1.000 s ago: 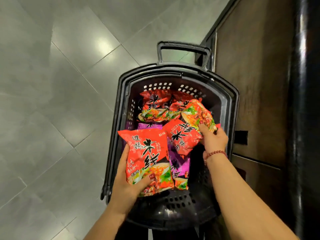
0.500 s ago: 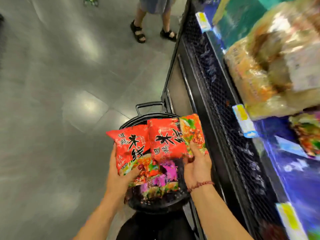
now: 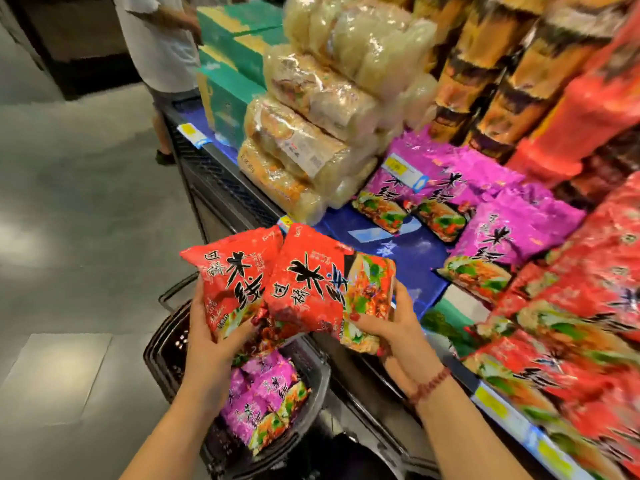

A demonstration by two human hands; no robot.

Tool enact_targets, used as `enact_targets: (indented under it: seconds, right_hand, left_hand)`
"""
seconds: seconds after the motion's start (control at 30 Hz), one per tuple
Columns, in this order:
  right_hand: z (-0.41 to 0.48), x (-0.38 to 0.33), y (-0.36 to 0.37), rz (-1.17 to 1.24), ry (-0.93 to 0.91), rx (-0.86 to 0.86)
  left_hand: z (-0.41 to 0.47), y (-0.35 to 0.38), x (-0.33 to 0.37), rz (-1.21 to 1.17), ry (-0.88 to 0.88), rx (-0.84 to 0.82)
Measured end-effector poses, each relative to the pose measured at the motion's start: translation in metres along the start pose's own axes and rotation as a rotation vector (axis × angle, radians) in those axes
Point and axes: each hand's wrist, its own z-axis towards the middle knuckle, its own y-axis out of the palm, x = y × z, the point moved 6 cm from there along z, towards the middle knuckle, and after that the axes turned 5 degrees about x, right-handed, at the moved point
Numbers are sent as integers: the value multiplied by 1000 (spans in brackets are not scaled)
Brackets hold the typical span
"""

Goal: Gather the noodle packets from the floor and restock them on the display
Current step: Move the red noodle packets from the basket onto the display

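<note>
My left hand [image 3: 211,344] grips a red noodle packet [image 3: 232,275] from below. My right hand [image 3: 394,327] holds two more red packets [image 3: 311,289], one behind the other, the rear one [image 3: 370,292] showing its picture side. All three hang above the black basket [image 3: 166,344] on the floor, which still contains purple noodle packets [image 3: 263,403]. To the right is the display shelf with its blue surface [image 3: 408,251], where purple packets [image 3: 498,233] lie at the back and red packets [image 3: 571,323] are piled at the right.
Clear-wrapped noodle bundles [image 3: 311,140] and green boxes [image 3: 228,88] stand on the shelf's far left. Tall orange and red packs [image 3: 519,74] rise at the back. A person in a white top [image 3: 162,46] stands by the shelf's far end. Grey tiled floor [image 3: 76,220] lies to the left.
Both hands have lifted the red packets out of the basket to shelf height. The view has swung up from the basket to the display.
</note>
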Motion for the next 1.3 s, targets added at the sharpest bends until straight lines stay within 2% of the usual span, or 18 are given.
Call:
enact_targets:
  seconds: [0.13,0.3,0.43,0.63,0.73,1.0,1.13,1.3]
  right_hand:
    - [-28,-22,-66,109,-20,120]
    - [-67,-29,-153,274,-5,353]
    - [-106,-42,-216,174,-44,422]
    - [-149,-63,-282,-64,-129,370]
    - [-158,-70,-299,-86,-160,384]
    - [-166,-96,-333,123,-323,529]
    - [-159,-108,-357,-6,-375,683]
    - [-142,-111,-371,-197,-358,722]
  left_hand:
    - [-4,67,-11,33,-22,-191]
    - [-28,148,-34,86,-50,-388]
    - [-62,211,-54,121,-69,-520]
    - [-118,288,-69,132,15,-651]
    - [-143,318,-65,114,65,-706]
    - [-157,349,-55,164,139,-714]
    - [-154,363,-53,248,186,-701]
    - [-148,366,-63,292,195,-682]
